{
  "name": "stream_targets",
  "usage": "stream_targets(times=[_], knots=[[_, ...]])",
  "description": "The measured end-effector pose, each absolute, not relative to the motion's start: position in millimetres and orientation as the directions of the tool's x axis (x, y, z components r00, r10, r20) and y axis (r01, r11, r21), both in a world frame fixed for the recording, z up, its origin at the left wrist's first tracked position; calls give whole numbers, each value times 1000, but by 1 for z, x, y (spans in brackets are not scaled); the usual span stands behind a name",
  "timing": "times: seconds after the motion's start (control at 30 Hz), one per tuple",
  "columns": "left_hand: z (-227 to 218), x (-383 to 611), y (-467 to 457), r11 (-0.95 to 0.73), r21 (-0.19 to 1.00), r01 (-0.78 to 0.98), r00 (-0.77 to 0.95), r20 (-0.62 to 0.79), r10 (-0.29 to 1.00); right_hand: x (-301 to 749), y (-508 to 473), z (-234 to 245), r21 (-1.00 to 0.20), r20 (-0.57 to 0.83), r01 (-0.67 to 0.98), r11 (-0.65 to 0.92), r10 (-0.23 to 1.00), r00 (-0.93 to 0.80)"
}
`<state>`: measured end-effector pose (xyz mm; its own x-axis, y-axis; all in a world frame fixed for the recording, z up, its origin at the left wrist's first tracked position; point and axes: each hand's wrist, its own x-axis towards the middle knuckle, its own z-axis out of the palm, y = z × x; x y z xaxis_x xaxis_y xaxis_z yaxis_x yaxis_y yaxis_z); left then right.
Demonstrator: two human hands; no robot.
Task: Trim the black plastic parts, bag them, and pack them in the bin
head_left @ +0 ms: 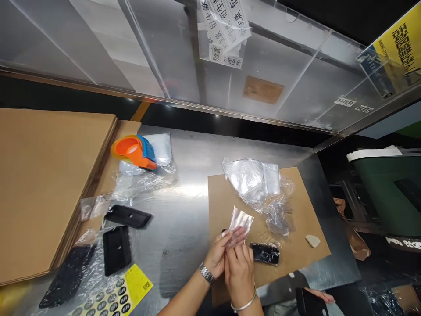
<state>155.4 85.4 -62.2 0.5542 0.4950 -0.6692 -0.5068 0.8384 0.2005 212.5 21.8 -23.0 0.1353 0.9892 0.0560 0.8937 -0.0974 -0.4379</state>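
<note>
Both my hands meet over the front of a brown cardboard sheet (pixel 304 228) and hold a small clear plastic bag (pixel 241 221) between them. My left hand (pixel 219 254), with a metal watch at the wrist, pinches the bag's lower left side. My right hand (pixel 239 270), with a thin bangle, grips the bag's lower edge from below. Just right of my hands a black item in clear wrap (pixel 265 253) lies on the cardboard. Farther back lies a heap of clear plastic bags (pixel 258 184).
A stack of cardboard sheets (pixel 42 184) fills the left. An orange and blue tape dispenser (pixel 136 151), black cases (pixel 126 216), a second case (pixel 115 250) and a yellow sticker sheet (pixel 115 296) lie on the steel table (pixel 187 193). A small white piece (pixel 312 240) rests at right. A green bin (pixel 388 188) stands beyond the edge.
</note>
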Motion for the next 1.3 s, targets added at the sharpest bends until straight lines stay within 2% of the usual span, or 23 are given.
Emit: stream_targets(times=[0.07, 0.1, 0.2, 0.27, 0.37, 0.43, 0.5, 0.57, 0.63, 0.7, 0.73, 0.8, 0.87, 0.93, 1.03, 1.2, 1.27, 1.3], knots=[[-64, 143, 82, 839, 220, -497, 525, -694, 493, 217, 16, -14, -576, -26, 810, -113, 992, 120], [-64, 136, 80, 842, 238, -484, 525, -691, 497, 222, 14, -12, -637, -49, 755, -158, 985, 165], [-63, 115, 73, 869, 274, -412, 590, -646, 484, 244, 16, -20, -750, -80, 562, -349, 891, 447], [-59, 103, 68, 890, 282, -357, 645, -615, 454, 256, 22, -33, -823, -230, 351, -446, 828, 512], [-54, 88, 60, 915, 294, -277, 716, -572, 401, 263, 30, -49, -839, -506, 59, -541, 815, 282], [-52, 79, 54, 922, 311, -230, 741, -558, 373, 261, 31, -52, -828, -556, 2, -561, 819, 141], [-53, 72, 48, 919, 344, -193, 745, -558, 365, 256, 27, -51, -831, -555, -12, -556, 827, 96], [-57, 65, 42, 875, 445, -191, 656, -605, 451, 250, 22, -48, -843, -536, -24, -537, 838, 105], [-62, 59, 36, 729, 662, -174, 359, -647, 673, 243, 16, -46, -864, -500, -17, -502, 855, 137], [-62, 57, 29, 517, 856, -28, 8, -517, 856, 234, 11, -43, -889, -450, 14, -459, 878, 163], [-60, 57, 26, 440, 896, 54, -60, -437, 898, 228, 9, -41, -900, -424, 37, -435, 890, 166], [-53, 61, 18, 388, 917, 89, 37, -392, 919, 216, 3, -37, -916, -375, 90, -391, 914, 153], [-44, 69, 11, 439, 898, -9, 213, -427, 879, 205, -3, -33, -925, -338, 141, -353, 934, 119], [-40, 75, 5, 493, 866, -86, 272, -456, 848, 197, -9, -30, -929, -312, 182, -321, 947, 77], [-46, 76, -1, 505, 860, -72, 190, -485, 854, 198, -15, -34, -929, -291, 226, -293, 956, 42], [-63, 63, -8, 427, 902, 62, -34, -425, 904, 205, -16, -46, -913, -220, 319, -253, 966, 136], [-65, 59, -10, 319, 932, 171, -100, -306, 947, 200, -15, -46, -905, -180, 374, -204, 979, 97], [-66, 58, -10, 219, 934, 282, -87, -202, 975, 195, -16, -46, -900, -158, 401, -171, 985, 65]])
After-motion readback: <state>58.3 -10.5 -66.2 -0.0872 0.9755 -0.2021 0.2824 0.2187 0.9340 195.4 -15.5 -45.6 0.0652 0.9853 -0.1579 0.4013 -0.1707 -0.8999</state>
